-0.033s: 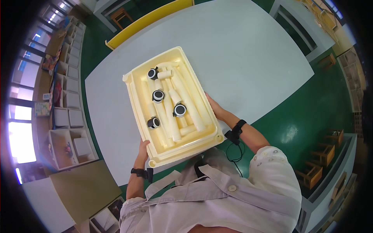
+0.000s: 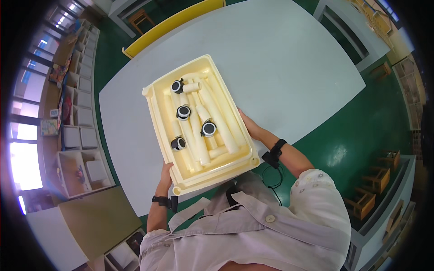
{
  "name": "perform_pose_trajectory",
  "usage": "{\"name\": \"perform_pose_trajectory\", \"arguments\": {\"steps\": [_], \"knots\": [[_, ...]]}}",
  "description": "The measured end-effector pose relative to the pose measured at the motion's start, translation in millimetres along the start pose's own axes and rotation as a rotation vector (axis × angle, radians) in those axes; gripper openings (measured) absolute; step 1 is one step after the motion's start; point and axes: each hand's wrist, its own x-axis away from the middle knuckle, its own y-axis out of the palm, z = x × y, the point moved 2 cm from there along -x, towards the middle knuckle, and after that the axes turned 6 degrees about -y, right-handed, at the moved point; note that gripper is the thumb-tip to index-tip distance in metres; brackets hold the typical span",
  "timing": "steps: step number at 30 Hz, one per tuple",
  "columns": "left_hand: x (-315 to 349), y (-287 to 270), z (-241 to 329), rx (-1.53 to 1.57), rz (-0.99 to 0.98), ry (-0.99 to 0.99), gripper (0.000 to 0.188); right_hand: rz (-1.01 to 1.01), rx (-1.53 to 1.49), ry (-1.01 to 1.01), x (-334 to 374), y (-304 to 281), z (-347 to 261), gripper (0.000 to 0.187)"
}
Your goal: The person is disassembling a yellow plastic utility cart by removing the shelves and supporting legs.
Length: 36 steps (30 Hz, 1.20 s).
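A cream plastic tray (image 2: pixel 212 177) is tilted slightly at the near edge of the table, its front end close to my body. Several cream tubes (image 2: pixel 221 118) lie lengthwise inside it. Among them sit several casters with dark wheels and white rings, such as one caster (image 2: pixel 209 129) right of the middle and another caster (image 2: pixel 177 86) at the far end. My left hand (image 2: pixel 167 172) grips the near left side, thumb against the wall. On the right side wall, my right hand (image 2: pixel 248 123) holds the tray, its fingers largely hidden beneath or behind it.
Beneath the tray is a large pale grey table (image 2: pixel 280 58), with a yellow panel (image 2: pixel 176 25) along its far side. White shelving (image 2: pixel 79 169) lines the left. Small wooden stools (image 2: pixel 361 203) stand at the right on the green floor (image 2: pixel 334 140). A black cable (image 2: pixel 276 185) hangs near my right wrist.
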Motion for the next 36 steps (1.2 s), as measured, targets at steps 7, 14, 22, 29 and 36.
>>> {"name": "perform_pose_trajectory", "arguments": {"steps": [7,14,22,29,36], "knots": [[-1,4,2,0.014,-0.008,-0.26,0.043,-0.017,0.029,0.122,11,-14,19,0.071],[6,14,6,0.186,0.058,-0.243,0.042,-0.053,-0.075,0.161,-4,-13,34,0.066],[20,26,9,0.229,0.185,-0.332,0.046,-0.066,-0.091,0.383,-14,-21,38,0.065],[49,49,19,0.263,0.33,-0.395,0.049,-0.087,-0.152,0.46,-21,-17,42,0.063],[48,41,22,0.198,0.286,-0.375,0.049,-0.093,-0.237,0.482,-23,-19,50,0.062]]}}
